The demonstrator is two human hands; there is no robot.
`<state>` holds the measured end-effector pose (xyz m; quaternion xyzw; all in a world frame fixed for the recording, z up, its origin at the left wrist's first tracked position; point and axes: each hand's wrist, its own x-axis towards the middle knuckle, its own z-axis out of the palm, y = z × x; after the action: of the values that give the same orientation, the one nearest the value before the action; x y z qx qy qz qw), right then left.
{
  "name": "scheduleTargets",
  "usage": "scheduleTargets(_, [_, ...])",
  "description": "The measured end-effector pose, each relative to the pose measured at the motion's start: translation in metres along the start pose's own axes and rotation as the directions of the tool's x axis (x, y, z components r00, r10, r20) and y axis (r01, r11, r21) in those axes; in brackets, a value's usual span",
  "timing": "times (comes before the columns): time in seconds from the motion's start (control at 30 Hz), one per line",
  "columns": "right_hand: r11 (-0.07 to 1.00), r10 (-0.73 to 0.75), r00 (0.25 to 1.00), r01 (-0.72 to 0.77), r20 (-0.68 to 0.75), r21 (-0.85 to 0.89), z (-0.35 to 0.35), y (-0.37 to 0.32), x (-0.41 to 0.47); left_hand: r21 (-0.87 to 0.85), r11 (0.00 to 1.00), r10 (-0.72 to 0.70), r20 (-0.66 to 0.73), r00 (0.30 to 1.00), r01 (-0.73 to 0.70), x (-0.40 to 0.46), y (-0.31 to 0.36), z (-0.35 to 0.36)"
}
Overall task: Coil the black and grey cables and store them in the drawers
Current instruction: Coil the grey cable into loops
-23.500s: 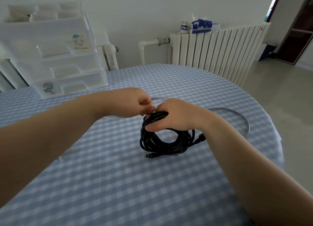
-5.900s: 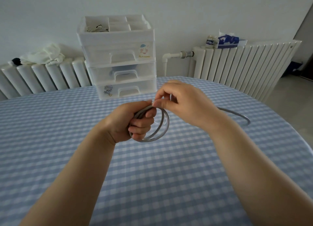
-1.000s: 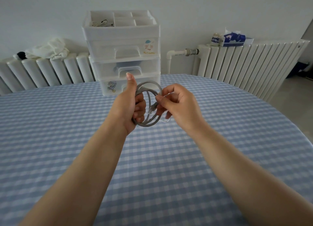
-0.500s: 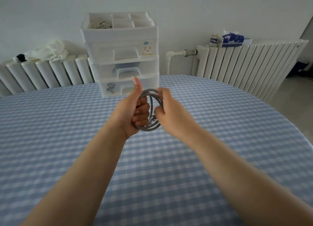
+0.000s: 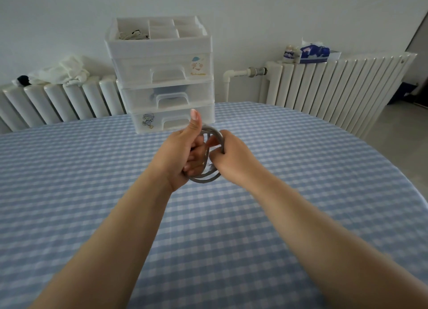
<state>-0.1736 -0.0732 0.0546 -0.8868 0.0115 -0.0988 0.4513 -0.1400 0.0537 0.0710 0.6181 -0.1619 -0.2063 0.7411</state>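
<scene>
A: Hands?
B: Left hand (image 5: 179, 156) curled round grey cable (image 5: 203, 179) coil, thumb up. Right hand (image 5: 231, 157) pinched the coil's right side. Held above the checked tablecloth (image 5: 92, 169), centre of view.
A: Drawers?
B: White drawer unit (image 5: 162, 77) at 12 o'clock, just beyond the hands, all three fronts closed. Left thumb overlapped the bottom drawer front. Open top tray with some small items.
A: Surroundings?
B: Radiator (image 5: 335, 88) at 2 o'clock, tissue pack (image 5: 313, 54) on top. White cloth (image 5: 62, 71) on another radiator at 10 o'clock.
</scene>
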Motion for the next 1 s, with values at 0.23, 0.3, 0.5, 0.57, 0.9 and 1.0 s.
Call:
scheduleTargets(0.23, [0.985,-0.158,0.983,0.15,-0.091,-0.088,0.019,0.007,-0.006,-0.187,0.981,-0.057,-0.022,0.998,0.052,0.004,-0.003,-0.006])
scheduleTargets(0.3, [0.989,-0.122,0.992,0.124,-0.024,0.085,0.014,0.006,-0.001,-0.273,0.96,-0.059,-0.002,0.998,0.057,0.005,-0.001,-0.011])
scheduleTargets(0.5, [0.773,-0.047,0.98,-0.088,0.195,0.629,0.002,0.005,0.0,-0.309,0.948,-0.084,-0.024,0.996,0.073,0.008,0.003,-0.019])
scheduleTargets(0.57, [0.71,0.025,0.984,-0.143,0.178,0.689,0.003,0.005,0.002,-0.226,0.973,-0.086,-0.118,0.989,0.057,0.008,0.003,-0.014])
scheduleTargets(0.9, [0.986,-0.053,0.978,0.083,-0.201,0.144,-0.001,0.019,0.011,0.227,0.973,-0.032,-0.028,0.999,0.038,0.008,0.0,-0.022])
scheduleTargets(1.0, [0.988,-0.042,0.97,0.077,-0.239,0.136,0.0,0.022,0.013,0.154,0.987,-0.036,0.024,0.999,0.032,0.008,0.0,-0.025])
